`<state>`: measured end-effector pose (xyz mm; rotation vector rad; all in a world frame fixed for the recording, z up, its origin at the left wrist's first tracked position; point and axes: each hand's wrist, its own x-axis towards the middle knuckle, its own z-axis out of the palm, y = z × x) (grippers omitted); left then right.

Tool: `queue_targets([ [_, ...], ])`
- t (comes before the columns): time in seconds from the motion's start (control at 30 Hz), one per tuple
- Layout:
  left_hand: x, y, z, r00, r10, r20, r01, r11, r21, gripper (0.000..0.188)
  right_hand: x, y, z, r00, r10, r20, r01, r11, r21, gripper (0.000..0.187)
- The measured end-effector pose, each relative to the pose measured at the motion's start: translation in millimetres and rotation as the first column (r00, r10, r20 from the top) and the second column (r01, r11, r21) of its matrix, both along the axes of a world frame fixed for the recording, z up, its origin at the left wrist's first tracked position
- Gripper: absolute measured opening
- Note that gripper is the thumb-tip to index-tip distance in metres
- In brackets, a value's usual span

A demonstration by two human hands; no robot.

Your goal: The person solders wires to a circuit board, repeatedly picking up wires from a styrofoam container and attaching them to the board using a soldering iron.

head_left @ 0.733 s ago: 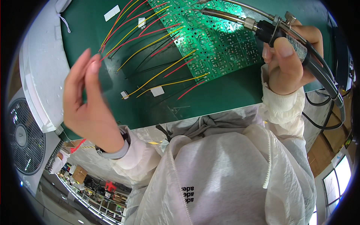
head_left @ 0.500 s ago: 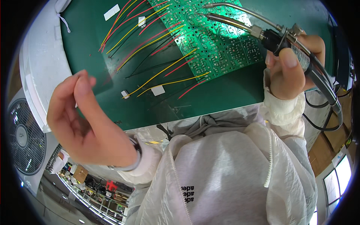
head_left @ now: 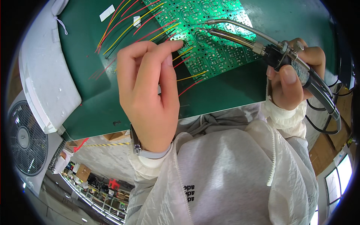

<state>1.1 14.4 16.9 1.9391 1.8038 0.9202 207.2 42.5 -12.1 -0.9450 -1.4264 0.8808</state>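
A green circuit board lies on a dark green mat, with several red and yellow wires fanning out from its near edge. My left hand hangs over the mat, fingers pinched together with their tips at the board's near edge among the wire ends; whether a wire is between them is hidden. My right hand grips a soldering iron with a metal tube alongside, its tip over the board's middle. A watch sits on my left wrist.
A white foam block lies on the mat's left. A grey fan stands lower left. White labels sit on the mat. Black cables trail from the iron at right. Below is my white jacket.
My left hand has swung from the left side of the mat rightwards and forward to the board's edge, closing its fingers into a pinch. The right hand with the iron has barely moved.
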Motion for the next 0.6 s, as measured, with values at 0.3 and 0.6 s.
queue_targets([
  [0.3,-3,-5,-1,0.974,0.181,0.137,-0.174,0.983,-0.062,0.016,-6,-4,2,0.988,-0.035,-0.152,0.029,0.999,-0.04,0.029],
  [0.6,8,2,-7,0.98,0.091,0.177,-0.105,0.992,0.074,0.004,-4,-2,2,0.996,-0.014,-0.086,0.012,1.0,-0.029,0.029],
])
